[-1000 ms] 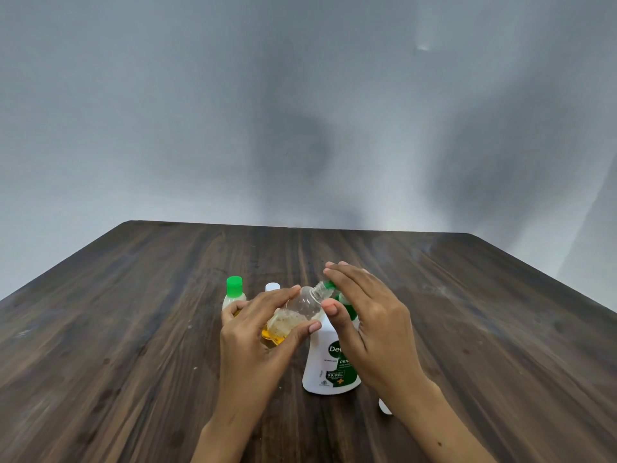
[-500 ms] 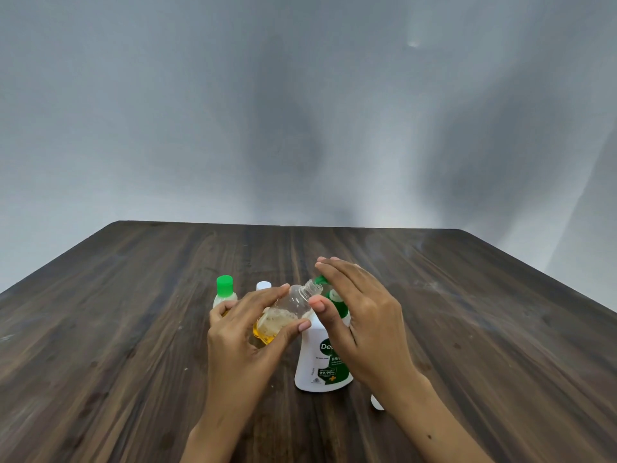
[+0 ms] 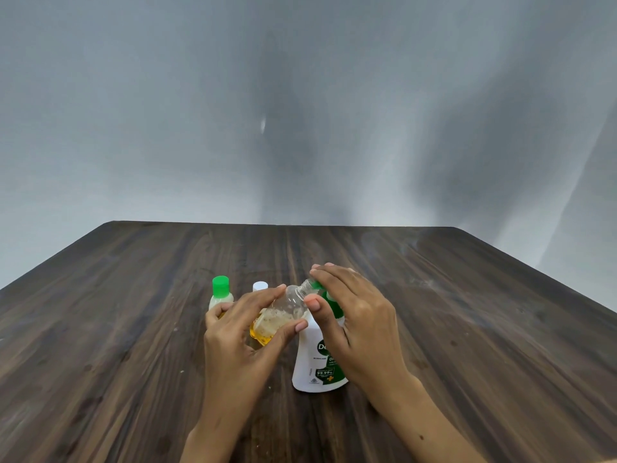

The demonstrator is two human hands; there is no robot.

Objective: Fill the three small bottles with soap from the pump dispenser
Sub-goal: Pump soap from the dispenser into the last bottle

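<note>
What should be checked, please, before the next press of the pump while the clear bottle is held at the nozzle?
1. Clear bottle gripped by the left hand: ok, fingers and thumb wrap it.
2. Bottle mouth at the green pump head: ok as far as shown, though the exact contact is hidden by fingers.
3. Right hand on the pump: ok, fingers lie flat over it.
4. Dispenser upright on the table: ok.
5. Room left in the bottle: ok, amber soap fills only the lower part.
6. Green-capped bottle and white-capped bottle filled: cannot tell.
</note>
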